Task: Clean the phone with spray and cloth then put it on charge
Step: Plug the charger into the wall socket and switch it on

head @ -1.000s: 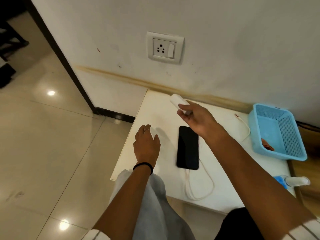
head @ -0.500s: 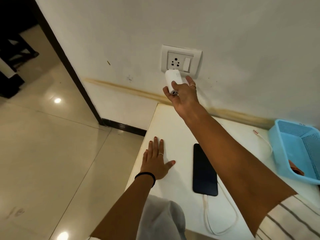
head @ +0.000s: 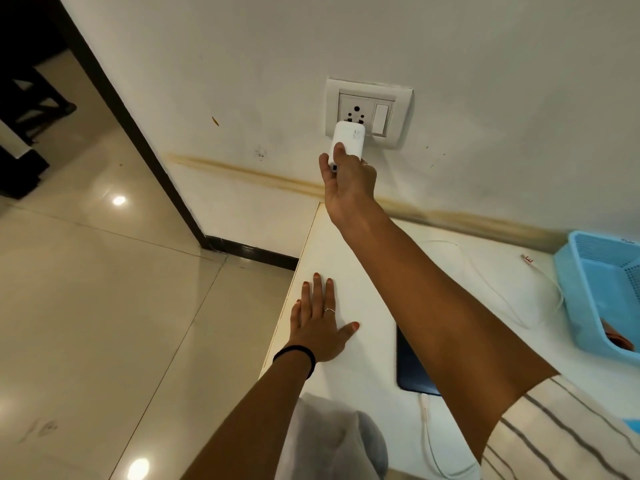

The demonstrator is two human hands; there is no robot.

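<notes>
Right hand (head: 349,180) around smooth rounded white charger (head: 347,140) at socket (head: 368,112); left hand (head: 320,323) flat on table (head: 367,271).

Right hand (head: 349,180) extends forward on a straight arm, fingers curled in grip; left hand (head: 320,327) lies flat, fingers spread.

You get soft, warm indoor light, even across the wall (head: 485,46); two ceiling lamps glare off the glossy floor (head: 86,306) at left, near and far; the doorway (head: 24,64) at far left falls into deep shadow; your arms cast only faint shadows on the table (head: 360,271); straight edges bow from the wide lens; the near corners look slightly soft, perhaps motion blur.
</notes>
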